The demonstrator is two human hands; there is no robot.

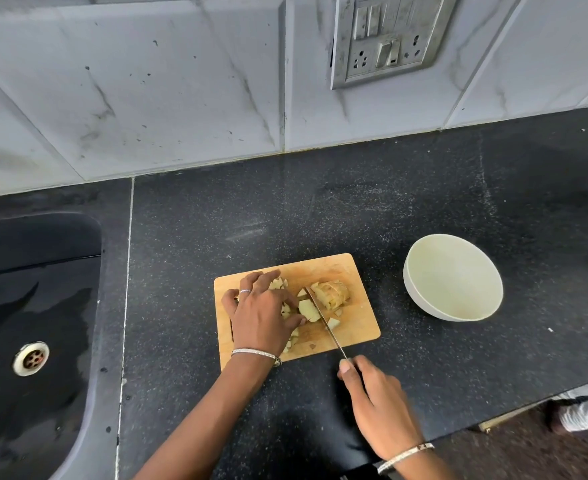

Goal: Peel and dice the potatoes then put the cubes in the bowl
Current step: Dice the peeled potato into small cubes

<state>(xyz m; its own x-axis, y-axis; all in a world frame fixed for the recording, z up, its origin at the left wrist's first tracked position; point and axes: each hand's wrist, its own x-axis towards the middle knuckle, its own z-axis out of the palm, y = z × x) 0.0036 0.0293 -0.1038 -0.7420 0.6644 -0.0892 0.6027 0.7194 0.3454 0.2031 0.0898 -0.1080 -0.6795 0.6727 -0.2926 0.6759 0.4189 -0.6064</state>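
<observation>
Thin, probably steel knife (324, 322) crosses rectangular wooden board (356, 329).

A dark speckled stone counter (355, 209) ran beneath a wall of pale, grey-veined tiles (147, 81), which were dotted with small dark specks. A grimy metal switch and socket panel (386, 38) was set into the tiles at the upper right. At the left, a black sink (36, 306) was sunk into the counter, its basin wet in patches, with a round metal drain (31, 358) near its bottom. A thin pale seam (126, 271) crossed the counter just beside the sink. Brown floor (528, 452) showed past the counter's near edge at the lower right.
</observation>
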